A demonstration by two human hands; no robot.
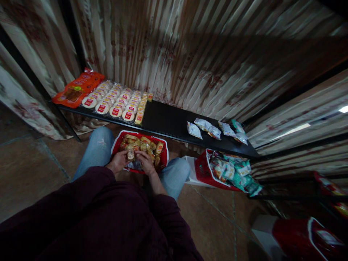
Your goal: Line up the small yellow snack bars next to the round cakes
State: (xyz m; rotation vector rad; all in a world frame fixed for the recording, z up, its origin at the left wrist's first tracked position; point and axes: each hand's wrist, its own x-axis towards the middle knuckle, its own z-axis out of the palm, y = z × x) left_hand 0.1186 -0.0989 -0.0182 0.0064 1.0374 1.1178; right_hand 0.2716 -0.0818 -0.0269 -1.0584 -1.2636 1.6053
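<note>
A red basket (166, 154) with a white rim stands between my knees, filled with small yellow-wrapped snack packs (145, 141). Over its near side, one wrapped snack pack (131, 155) is pinched between my two hands. My left hand (119, 162) has its fingers closed at the left side of the pack. From the right, my right hand (146, 162) reaches in with bent fingers, its fingertips at the pack's other edge. Ahead on the black shelf, a row of yellow snack packs (141, 108) lines up beside rows of round white wrapped cakes (116, 110).
An orange bag (78, 88) lies at the left end of the black shelf (165, 117). Several white-blue packets (208, 127) lie toward its right. A second red basket (202, 166) with green-white packets stands right of my knee. Another red basket (292, 237) is at lower right.
</note>
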